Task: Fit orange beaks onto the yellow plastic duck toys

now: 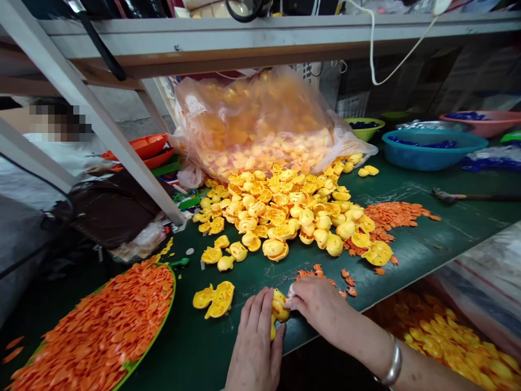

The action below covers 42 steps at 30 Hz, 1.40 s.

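Observation:
A yellow plastic duck [280,305] is held near the front edge of the green table, with dark or orange marks on it. My left hand [254,339] is closed around it from the left, fingers along its side and thumb below. My right hand [321,307] is pinched against the duck's right side, with something white about its fingertips; what the pinch holds is hidden. Loose small orange pieces [317,270] lie just beyond the right hand. To the left of my hands rests an opened pair of yellow duck halves [220,300].
A big pile of yellow duck shells [280,209] spills from a clear plastic bag [260,125]. A green-rimmed tray [174,293] of orange pieces stands left. More orange pieces [396,214], a brush [448,196] and a blue basin [435,157] are right. A shelf beam [260,41] crosses above; a person sits far left.

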### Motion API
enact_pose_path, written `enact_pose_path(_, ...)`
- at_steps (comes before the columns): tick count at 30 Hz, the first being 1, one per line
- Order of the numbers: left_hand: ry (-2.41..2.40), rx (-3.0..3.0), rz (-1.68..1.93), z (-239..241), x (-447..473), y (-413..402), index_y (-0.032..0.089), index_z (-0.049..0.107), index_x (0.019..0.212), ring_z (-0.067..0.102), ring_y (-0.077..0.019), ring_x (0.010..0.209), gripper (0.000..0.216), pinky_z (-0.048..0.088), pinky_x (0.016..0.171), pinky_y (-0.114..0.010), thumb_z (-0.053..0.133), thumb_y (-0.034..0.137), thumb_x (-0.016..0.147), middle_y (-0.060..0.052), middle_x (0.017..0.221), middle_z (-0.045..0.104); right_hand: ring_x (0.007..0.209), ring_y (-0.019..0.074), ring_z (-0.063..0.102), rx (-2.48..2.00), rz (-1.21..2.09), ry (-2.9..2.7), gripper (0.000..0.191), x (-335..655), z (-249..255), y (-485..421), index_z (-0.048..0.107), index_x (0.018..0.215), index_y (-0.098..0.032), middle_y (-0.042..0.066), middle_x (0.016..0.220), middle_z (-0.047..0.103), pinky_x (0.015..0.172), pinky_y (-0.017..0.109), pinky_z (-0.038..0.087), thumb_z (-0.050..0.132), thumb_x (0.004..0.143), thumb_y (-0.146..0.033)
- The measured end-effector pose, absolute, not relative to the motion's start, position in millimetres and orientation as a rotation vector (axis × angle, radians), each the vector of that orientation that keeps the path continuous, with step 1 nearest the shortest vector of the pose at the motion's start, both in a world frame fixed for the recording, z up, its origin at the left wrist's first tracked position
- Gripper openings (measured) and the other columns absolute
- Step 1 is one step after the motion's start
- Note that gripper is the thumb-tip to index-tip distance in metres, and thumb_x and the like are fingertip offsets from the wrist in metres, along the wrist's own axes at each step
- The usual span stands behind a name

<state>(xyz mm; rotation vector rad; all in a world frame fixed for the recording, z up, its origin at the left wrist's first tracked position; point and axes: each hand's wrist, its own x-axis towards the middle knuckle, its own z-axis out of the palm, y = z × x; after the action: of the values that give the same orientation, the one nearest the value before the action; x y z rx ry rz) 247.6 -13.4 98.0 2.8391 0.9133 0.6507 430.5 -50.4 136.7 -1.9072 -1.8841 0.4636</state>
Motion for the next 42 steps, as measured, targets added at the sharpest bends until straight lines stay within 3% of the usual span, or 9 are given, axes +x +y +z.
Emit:
enact_pose_path(4,0.884,2.895,0.719,95.8,250.1,-8.2,0.018,0.019,0.144,0.048,-0.0267,0.118,0.066,0.050,0.093,-0.042,0.050,0.026,0.086,-0.013,0.131,0.049,0.091,0.0241,0.056,-1.723,0.123,-2.280,0.019,432.7,142.6,-62.2,0.062,0.096,-0.011,0.010,0.092,0.064,0.089,0.036,0.038,0.047,0.084,-0.007)
enact_pose_path(6,0.867,2.903,0.727,94.3,249.5,-5.7,0.019,0.017,0.145,0.050,-0.0270,0.117,0.068,0.051,0.091,-0.042,0.050,0.028,0.086,-0.013,0.131,0.050,0.094,0.0249,0.055,-1.613,-0.066,-2.480,0.025,434.2,149.9,-62.7,0.058,0.104,-0.008,0.011,0.095,0.062,0.090,0.038,0.037,0.042,0.085,-0.006)
enact_pose_path(13,0.837,2.896,0.663,85.4,243.6,0.8,0.021,0.011,0.146,0.047,-0.0293,0.121,0.074,0.050,0.094,-0.044,0.051,0.031,0.085,-0.013,0.134,0.048,0.071,0.0175,0.058,-1.686,0.429,-2.583,0.020,439.7,170.7,-33.8,0.062,0.075,-0.015,0.005,0.075,0.066,0.063,0.028,0.035,0.046,0.086,-0.012)
enact_pose_path(24,0.889,2.807,0.449,109.0,248.1,-6.9,0.016,0.024,0.142,0.042,-0.0263,0.128,0.057,0.044,0.101,-0.045,0.043,0.025,0.089,-0.015,0.136,0.046,0.072,0.0160,0.057,-1.704,0.517,-2.382,0.028,442.2,148.1,-32.9,0.063,0.076,-0.015,0.006,0.077,0.067,0.062,0.026,0.032,0.040,0.092,-0.018)
enact_pose_path(31,0.994,2.782,0.407,113.0,252.9,-20.7,0.012,0.026,0.141,0.040,-0.0293,0.129,0.058,0.041,0.103,-0.048,0.046,0.023,0.087,-0.015,0.139,0.044,0.068,0.0154,0.057,-1.707,0.577,-2.325,0.029,441.1,151.2,-39.6,0.060,0.071,-0.018,0.002,0.070,0.064,0.059,0.025,0.033,0.041,0.093,-0.022)
enact_pose_path(34,0.985,2.851,0.571,128.5,240.7,-28.8,0.013,0.021,0.143,0.034,-0.0306,0.133,0.067,0.042,0.101,-0.047,0.052,0.029,0.085,-0.014,0.142,0.040,0.068,0.0175,0.059,-1.843,0.481,-2.184,0.031,436.1,138.7,-52.5,0.059,0.072,-0.019,0.002,0.071,0.064,0.059,0.027,0.034,0.036,0.094,-0.021)
enact_pose_path(36,1.067,2.841,0.826,145.2,217.3,-28.4,0.018,0.028,0.139,0.038,-0.0272,0.130,0.060,0.042,0.100,-0.043,0.052,0.027,0.085,-0.011,0.137,0.047,0.063,0.0173,0.059,-1.889,0.427,-2.085,0.035,433.8,124.8,-59.9,0.057,0.069,-0.020,0.002,0.067,0.063,0.058,0.027,0.036,0.035,0.095,-0.027)
enact_pose_path(39,1.707,2.541,1.403,171.6,153.0,-14.2,0.024,0.047,0.120,0.050,-0.0238,0.115,0.038,0.039,0.100,-0.043,0.055,0.024,0.083,-0.006,0.116,0.058,0.062,0.0160,0.060,-1.803,0.332,-2.007,0.042,432.1,104.5,-66.3,0.056,0.067,-0.023,0.000,0.065,0.061,0.058,0.027,0.039,0.031,0.096,-0.038)
enact_pose_path(42,2.530,1.696,1.607,187.4,65.8,11.5,0.020,0.045,0.122,0.053,-0.0230,0.109,0.038,0.042,0.096,-0.040,0.043,0.040,0.089,-0.009,0.123,0.051,0.060,0.0149,0.059,-1.713,0.148,-1.934,0.045,430.5,92.7,-69.6,0.054,0.063,-0.023,-0.001,0.062,0.059,0.058,0.026,0.040,0.030,0.096,-0.042)
